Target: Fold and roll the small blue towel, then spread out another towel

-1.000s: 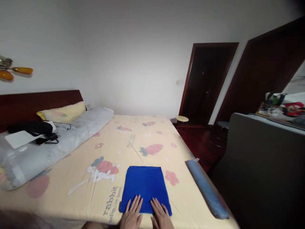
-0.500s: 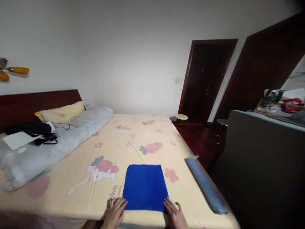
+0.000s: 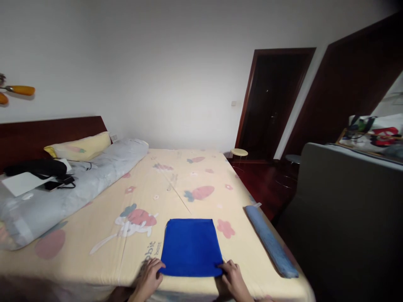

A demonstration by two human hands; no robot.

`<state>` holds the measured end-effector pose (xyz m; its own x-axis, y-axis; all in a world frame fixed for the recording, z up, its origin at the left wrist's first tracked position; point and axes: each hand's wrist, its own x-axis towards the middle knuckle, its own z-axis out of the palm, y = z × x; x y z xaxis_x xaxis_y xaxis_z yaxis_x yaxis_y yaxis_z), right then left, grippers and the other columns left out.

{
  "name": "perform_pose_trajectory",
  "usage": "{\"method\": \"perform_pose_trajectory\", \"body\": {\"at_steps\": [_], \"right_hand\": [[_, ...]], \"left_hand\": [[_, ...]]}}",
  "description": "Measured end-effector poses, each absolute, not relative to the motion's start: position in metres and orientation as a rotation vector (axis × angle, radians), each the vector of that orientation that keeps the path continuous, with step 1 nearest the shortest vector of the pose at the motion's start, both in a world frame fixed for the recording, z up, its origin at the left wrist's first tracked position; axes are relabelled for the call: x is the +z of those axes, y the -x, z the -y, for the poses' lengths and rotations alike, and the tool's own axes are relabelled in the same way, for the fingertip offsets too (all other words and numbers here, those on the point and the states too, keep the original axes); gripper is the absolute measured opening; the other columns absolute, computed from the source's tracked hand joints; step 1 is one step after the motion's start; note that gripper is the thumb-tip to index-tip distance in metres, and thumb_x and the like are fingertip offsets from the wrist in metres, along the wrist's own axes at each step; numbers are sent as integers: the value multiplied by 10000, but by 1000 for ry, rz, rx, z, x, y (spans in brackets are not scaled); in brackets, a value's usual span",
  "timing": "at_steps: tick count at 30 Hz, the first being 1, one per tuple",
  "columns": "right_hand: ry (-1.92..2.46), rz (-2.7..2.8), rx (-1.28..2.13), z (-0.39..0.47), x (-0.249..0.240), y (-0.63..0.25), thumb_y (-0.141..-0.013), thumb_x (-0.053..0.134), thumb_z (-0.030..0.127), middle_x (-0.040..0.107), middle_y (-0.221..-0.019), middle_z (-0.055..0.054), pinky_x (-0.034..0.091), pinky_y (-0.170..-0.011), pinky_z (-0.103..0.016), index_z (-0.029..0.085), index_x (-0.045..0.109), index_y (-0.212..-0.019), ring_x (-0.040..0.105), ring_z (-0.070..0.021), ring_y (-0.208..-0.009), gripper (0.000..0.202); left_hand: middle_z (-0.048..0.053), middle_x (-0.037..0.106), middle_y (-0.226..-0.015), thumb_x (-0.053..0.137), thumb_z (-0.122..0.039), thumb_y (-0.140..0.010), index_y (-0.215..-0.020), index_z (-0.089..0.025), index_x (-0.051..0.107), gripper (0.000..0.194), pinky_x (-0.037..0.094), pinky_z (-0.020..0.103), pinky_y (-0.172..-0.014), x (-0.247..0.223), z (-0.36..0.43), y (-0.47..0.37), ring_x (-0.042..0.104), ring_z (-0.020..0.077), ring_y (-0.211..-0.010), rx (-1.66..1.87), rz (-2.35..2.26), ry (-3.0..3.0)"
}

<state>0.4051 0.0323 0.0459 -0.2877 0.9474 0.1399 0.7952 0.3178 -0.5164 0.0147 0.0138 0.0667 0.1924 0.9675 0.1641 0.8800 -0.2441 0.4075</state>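
A blue cloth (image 3: 191, 247), folded into a flat square, lies near the front edge of the bed (image 3: 110, 260). My left hand (image 3: 150, 275) is at its near left corner, thumb and fingers closed on the cloth's edge. At the near right corner, my right hand (image 3: 232, 274) pinches the other side of the same cloth, its fingers curled. The cloth's surface looks smooth, with its far edge straight.
A long blue rolled item (image 3: 270, 242) lies along the bed's right side. To the left are a grey quilt (image 3: 103, 180), a yellow pillow (image 3: 80, 147), a phone and a black bag. Beyond the right edge stand a stool (image 3: 239, 152) and a grey panel (image 3: 343, 214).
Both hands have gone from fingers lying flat on the cloth's near corners to closing on them. The cloth has shifted slightly toward me.
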Motion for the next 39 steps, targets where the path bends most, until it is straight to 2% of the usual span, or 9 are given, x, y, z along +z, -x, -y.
{"method": "perform_pose_trajectory", "body": {"at_steps": [3, 8, 15, 19, 22, 25, 33, 36, 39], "right_hand": [[1602, 2049, 451, -37, 43, -405, -768, 414, 244, 694, -860, -16, 476, -791, -357, 276, 674, -950, 627, -214, -834, 319], [1635, 1999, 286, -52, 26, -400, -815, 387, 257, 686, -823, -38, 497, -738, -336, 228, 644, -1044, 645, -210, -783, 345], [1704, 1967, 2, -47, 7, -395, -843, 412, 194, 676, -849, -106, 472, -727, -377, 179, 636, -1050, 619, -239, -781, 306], [1529, 2134, -25, -32, 7, -358, -863, 408, 157, 687, -1117, -60, 465, -861, -354, 275, 585, -1196, 625, -212, -973, 395], [1333, 2336, -46, -22, 14, -322, -898, 402, 211, 510, -1442, -21, 411, -1009, -378, 326, 348, -1433, 512, -215, -1259, 550], [1377, 2355, -88, -18, 18, -315, -948, 365, 327, 396, -1516, -29, 392, -1045, -415, 320, 153, -1498, 420, -225, -1358, 589], [1593, 2197, -149, -15, 0, -404, -936, 400, 498, 452, -1465, -36, 441, -991, -464, 375, 167, -1476, 481, -262, -1310, 600], [1620, 2122, -201, -13, 5, -400, -919, 422, 524, 438, -1470, -65, 429, -1002, -495, 342, 120, -1489, 482, -290, -1307, 670], [1562, 2128, -168, -12, 21, -369, -944, 383, 468, 394, -1497, -80, 411, -1039, -458, 289, 76, -1501, 447, -265, -1338, 661]], "left_hand": [[-28, 731, -946, 471, -34, -657, -890, -268, 666, 383, 502, 273, -884, 58, -21, -14, 659, 149, -949, 629, -1854, -2067], [-6, 726, -1017, 432, -17, -694, -1046, -242, 638, 466, 516, 237, -842, 44, -39, -19, 668, 125, -961, 663, -1967, -1998], [51, 678, -1143, 417, -10, -754, -1165, -226, 617, 505, 464, 353, -986, 36, -31, -36, 611, 197, -1117, 670, -2215, -2032], [35, 630, -1307, 367, -18, -780, -1278, -268, 568, 592, 424, 368, -1048, 35, -14, -81, 553, 200, -1224, 555, -2035, -2477], [13, 420, -1517, 371, -89, -819, -1484, -269, 263, 698, 371, 358, -1103, 33, -7, -116, 406, 185, -1369, 540, -1753, -2699], [6, 345, -1549, 349, -201, -898, -1509, -268, 41, 687, 348, 375, -1111, 31, -5, -118, 380, 180, -1388, 510, -1791, -2701], [-22, 416, -1504, 325, -308, -961, -1493, -322, 51, 599, 255, 362, -1139, 37, 3, -41, 436, 144, -1343, 446, -1900, -2703], [-1, 413, -1506, 311, -288, -961, -1495, -310, 57, 592, 255, 390, -1139, 45, 2, -52, 428, 158, -1351, 479, -1905, -2686], [17, 340, -1544, 305, -248, -945, -1505, -259, 49, 616, 266, 392, -1139, 52, -3, -84, 358, 164, -1398, 497, -1855, -2689]]}}
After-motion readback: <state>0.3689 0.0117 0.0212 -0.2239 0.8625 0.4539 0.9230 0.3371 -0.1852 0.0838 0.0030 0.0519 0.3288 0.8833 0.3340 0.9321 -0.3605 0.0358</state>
